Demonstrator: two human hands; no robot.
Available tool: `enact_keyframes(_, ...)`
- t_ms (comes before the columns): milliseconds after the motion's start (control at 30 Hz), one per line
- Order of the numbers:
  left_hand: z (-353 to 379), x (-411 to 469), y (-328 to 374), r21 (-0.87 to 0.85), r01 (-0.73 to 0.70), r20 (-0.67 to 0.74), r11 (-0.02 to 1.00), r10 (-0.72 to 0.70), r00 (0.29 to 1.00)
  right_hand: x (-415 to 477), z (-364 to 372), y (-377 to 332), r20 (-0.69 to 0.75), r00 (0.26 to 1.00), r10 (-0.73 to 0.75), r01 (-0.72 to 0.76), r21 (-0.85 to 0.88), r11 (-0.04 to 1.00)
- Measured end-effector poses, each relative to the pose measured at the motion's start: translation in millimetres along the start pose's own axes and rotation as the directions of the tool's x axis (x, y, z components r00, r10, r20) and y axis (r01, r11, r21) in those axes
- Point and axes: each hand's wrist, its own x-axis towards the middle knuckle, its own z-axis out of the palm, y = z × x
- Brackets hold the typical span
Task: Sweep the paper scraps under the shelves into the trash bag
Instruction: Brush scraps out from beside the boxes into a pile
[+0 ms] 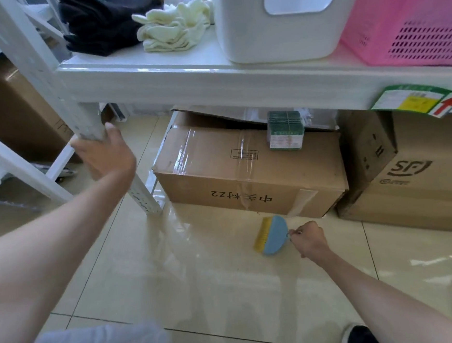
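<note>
I grip a small brush (pixel 272 235), rounded blue back and yellow bristles, by its short handle in my right hand (pixel 310 239). Its bristles point left, low over the floor. Just beyond stands the white shelf (pixel 185 77); my left hand (pixel 107 156) holds its perforated post.
</note>
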Motion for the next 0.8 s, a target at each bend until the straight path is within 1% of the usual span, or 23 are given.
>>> enact_keyframes(67,13.7,-37.1,5.9,0.025,0.042,-0.043,0.999,-0.04,0.998,-3.0,-6.8,-1.6,0.013,1.0,-0.023,0.023,0.019,1.0)
enact_keyframes(100,21.0,-60.7,6.7,0.06,0.053,-0.026,0.997,-0.051,0.998,-5.1,-9.4,-1.5,0.019,0.999,-0.033,0.033,0.03,0.999)
enact_keyframes(133,28.3,-85.1,6.8,0.1,0.039,0.038,0.994,-0.043,0.998,-7.1,-12.1,-1.0,0.019,0.999,-0.043,0.042,0.046,0.998)
enact_keyframes(167,36.4,-107.3,6.1,0.141,-0.017,0.162,0.99,-0.006,0.987,-8.3,-15.3,-0.5,0.012,0.999,-0.051,0.051,0.068,0.996)
enact_keyframes(200,45.0,-126.8,5.7,0.172,-0.125,0.326,0.977,0.063,0.943,-8.9,-18.9,0.2,0.001,0.998,-0.058,0.058,0.095,0.994)
enact_keyframes(233,53.2,-143.6,7.5,0.173,-0.263,0.495,0.949,0.147,0.856,-8.7,-22.5,1.1,-0.009,0.998,-0.064,0.065,0.125,0.99)
enact_keyframes(267,61.0,-157.9,11.1,0.143,-0.398,0.639,0.906,0.223,0.736,-7.9,-25.6,2.6,-0.016,0.998,-0.069,0.07,0.156,0.985)
enact_keyframes(300,68.6,-170.2,16.5,0.09,-0.507,0.748,0.857,0.278,0.603,-6.6,-28.1,4.2,-0.019,0.997,-0.072,0.074,0.182,0.981)
enact_keyframes(333,76.2,-182.1,22.4,0.031,-0.583,0.821,0.812,0.312,0.479,-5.2,-29.9,6.2,-0.016,0.997,-0.072,0.074,0.2,0.977)
enact_keyframes(400,92.0,-206.6,33.8,-0.087,-0.703,0.887,0.706,0.376,0.267,-2.3,-29.8,11.3,0.002,0.997,-0.075,0.073,0.222,0.972)
enact_keyframes(467,110.6,-229.0,42.0,-0.217,-0.788,0.895,0.576,0.44,0.075,1.1,-25.8,13.9,0.039,0.994,-0.103,0.091,0.239,0.967)
enact_keyframes(500,120.8,-238.3,42.8,-0.279,-0.815,0.886,0.508,0.463,-0.015,2.2,-22.6,13.8,0.072,0.989,-0.127,0.105,0.247,0.963)
enact_keyframes(567,140.4,-255.1,42.9,-0.377,-0.842,0.862,0.387,0.478,-0.166,3.6,-15.6,12.8,0.156,0.972,-0.175,0.13,0.263,0.956)
enact_keyframes(633,159.2,-269.7,42.5,-0.455,-0.838,0.835,0.3,0.471,-0.284,6.1,-6.6,9.5,0.218,0.954,-0.206,0.134,0.303,0.943)
enact_keyframes(667,168.1,-276.6,41.9,-0.481,-0.831,0.821,0.278,0.476,-0.316,7.4,-1.3,7.2,0.236,0.948,-0.214,0.132,0.32,0.938)
enact_keyframes(800,195.7,-295.1,40.6,-0.508,-0.817,0.809,0.271,0.477,-0.345,12.2,24.8,-0.4,0.228,0.956,-0.185,0.093,0.365,0.926)
